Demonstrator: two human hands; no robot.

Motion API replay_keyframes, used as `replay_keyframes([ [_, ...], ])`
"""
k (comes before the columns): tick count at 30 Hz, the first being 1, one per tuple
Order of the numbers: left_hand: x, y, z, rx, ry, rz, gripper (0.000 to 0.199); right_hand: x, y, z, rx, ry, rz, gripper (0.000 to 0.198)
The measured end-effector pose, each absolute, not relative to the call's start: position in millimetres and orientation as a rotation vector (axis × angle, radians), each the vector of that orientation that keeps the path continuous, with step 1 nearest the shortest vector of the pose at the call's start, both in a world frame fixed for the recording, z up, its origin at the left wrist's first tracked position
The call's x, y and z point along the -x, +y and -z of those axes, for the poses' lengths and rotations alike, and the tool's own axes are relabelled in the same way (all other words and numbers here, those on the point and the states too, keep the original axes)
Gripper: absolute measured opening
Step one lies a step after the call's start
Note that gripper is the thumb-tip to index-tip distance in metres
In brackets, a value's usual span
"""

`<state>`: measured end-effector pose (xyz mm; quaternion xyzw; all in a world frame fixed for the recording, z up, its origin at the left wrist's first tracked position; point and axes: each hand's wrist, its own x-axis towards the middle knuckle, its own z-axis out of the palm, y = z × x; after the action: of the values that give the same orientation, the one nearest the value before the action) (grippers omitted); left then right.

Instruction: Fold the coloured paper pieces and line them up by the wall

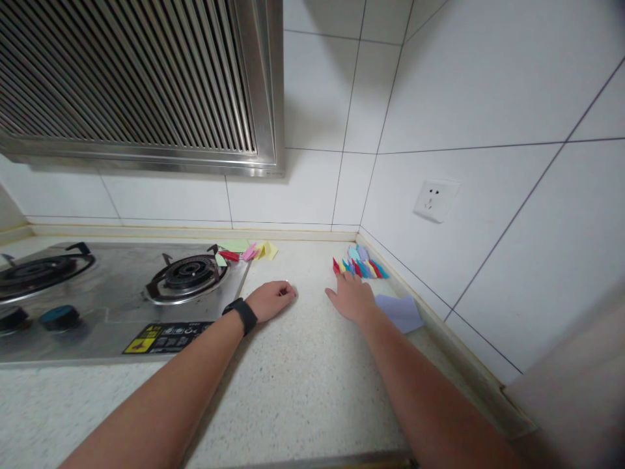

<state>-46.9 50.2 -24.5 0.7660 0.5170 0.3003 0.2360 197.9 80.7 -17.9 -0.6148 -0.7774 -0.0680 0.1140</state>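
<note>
My right hand [349,296] reaches over the counter with its thumb apart and its fingers stretched out. Its fingertips are at the near edge of a row of small folded paper pieces [368,269] in red, yellow, blue and white, and seem to touch those at the left end. A flat lavender paper sheet [400,312] lies to the right of this wrist, partly behind the forearm. My left hand [272,301], with a black watch on the wrist, rests on the counter beside the stove. Its fingers are curled in, and their inside is hidden.
A steel gas stove [117,326] with black burners fills the left side. Loose coloured papers [263,250] lie at its back right corner, some over its edge. A range hood [146,85] hangs above. A tiled wall with a socket [436,200] borders the counter [293,391] on the right.
</note>
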Motion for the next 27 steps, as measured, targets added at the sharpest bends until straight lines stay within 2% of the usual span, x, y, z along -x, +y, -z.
replay_keyframes([
  [27, 48, 48, 23, -2.147, 1.413, -0.766, 0.029, -196, 71, 7, 1.744, -2.243, 0.262, 0.051],
])
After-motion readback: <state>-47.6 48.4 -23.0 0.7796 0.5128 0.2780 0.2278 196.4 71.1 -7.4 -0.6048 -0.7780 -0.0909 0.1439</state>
